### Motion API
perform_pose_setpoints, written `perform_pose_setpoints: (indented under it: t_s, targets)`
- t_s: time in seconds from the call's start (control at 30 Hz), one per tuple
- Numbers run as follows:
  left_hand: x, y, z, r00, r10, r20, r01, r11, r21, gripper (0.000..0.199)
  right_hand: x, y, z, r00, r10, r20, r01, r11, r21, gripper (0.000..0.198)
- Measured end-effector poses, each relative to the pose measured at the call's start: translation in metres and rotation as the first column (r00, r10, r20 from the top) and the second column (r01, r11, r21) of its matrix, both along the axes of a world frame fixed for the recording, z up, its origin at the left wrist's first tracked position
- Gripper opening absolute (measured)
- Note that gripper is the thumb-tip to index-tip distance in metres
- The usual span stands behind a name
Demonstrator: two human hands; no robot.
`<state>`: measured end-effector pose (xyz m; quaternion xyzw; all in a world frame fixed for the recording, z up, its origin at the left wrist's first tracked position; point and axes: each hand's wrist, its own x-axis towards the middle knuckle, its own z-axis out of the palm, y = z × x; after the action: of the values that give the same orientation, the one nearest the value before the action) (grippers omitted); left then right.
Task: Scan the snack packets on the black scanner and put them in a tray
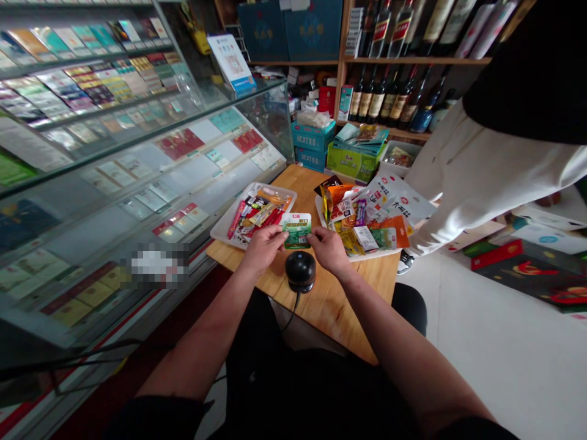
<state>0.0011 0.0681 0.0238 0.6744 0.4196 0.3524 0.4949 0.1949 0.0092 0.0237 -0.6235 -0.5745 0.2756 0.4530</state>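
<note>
A small green snack packet (297, 231) with a white-and-red top is stretched between my two hands. My left hand (267, 247) pinches its left edge, and my right hand (329, 247) pinches the right edge. Just below the packet, a round black barcode scanner (300, 272) stands on the wooden table (339, 305), its cable running off the near edge. Left of my hands sits a white tray (221, 227) of narrow, colourful snack packs. To the right, another tray (373, 255) is heaped with bags, among them orange, purple and silver ones.
A glass display counter (174, 159) with flat packs runs along the left. Someone in light trousers (449, 165) stands at the right, close to the table. Behind are stacked cartons (312, 146) and shelves of bottles (385, 98). Dark gift boxes (532, 269) lie on the right.
</note>
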Motion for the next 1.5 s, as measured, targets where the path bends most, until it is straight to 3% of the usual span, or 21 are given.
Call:
perform_pose_setpoints:
  t_s: [0.37, 0.67, 0.83, 1.03, 1.23, 1.37, 1.5]
  targets:
    - [0.009, 0.023, -0.015, 0.978, 0.009, -0.207, 0.030, 0.982, 0.187, 0.028, 0.013, 0.021, -0.023, 0.995, 0.007, 0.095, -0.001, 0.998, -0.060, 0.021]
    - [0.014, 0.034, -0.035, 0.966, 0.008, -0.259, 0.044, 0.980, 0.194, 0.027, 0.014, 0.029, -0.041, 0.987, 0.010, 0.163, 0.015, 0.988, -0.153, 0.019]
    - [0.014, 0.038, -0.052, 0.934, 0.064, -0.352, 0.033, 0.964, 0.263, 0.027, 0.015, 0.031, -0.051, 0.980, -0.008, 0.197, 0.050, 0.977, -0.206, 0.021]
    - [0.013, 0.041, -0.064, 0.946, 0.006, -0.325, 0.049, 0.986, 0.161, 0.027, 0.015, 0.034, -0.058, 0.969, 0.056, 0.242, 0.002, 0.973, -0.230, 0.021]
    - [0.012, 0.040, -0.058, 0.954, 0.013, -0.300, 0.042, 0.983, 0.177, 0.024, 0.015, 0.034, -0.060, 0.974, 0.025, 0.225, 0.023, 0.978, -0.207, 0.022]
    - [0.017, 0.038, -0.048, 0.984, 0.065, -0.168, -0.027, 0.975, 0.221, 0.017, 0.017, 0.031, -0.057, 0.974, -0.064, 0.217, 0.094, 0.987, -0.133, 0.016]
    - [0.026, 0.032, -0.031, 0.992, 0.037, -0.117, -0.008, 0.971, 0.240, 0.014, 0.021, 0.021, -0.045, 0.971, -0.120, 0.206, 0.129, 0.991, -0.032, 0.008]
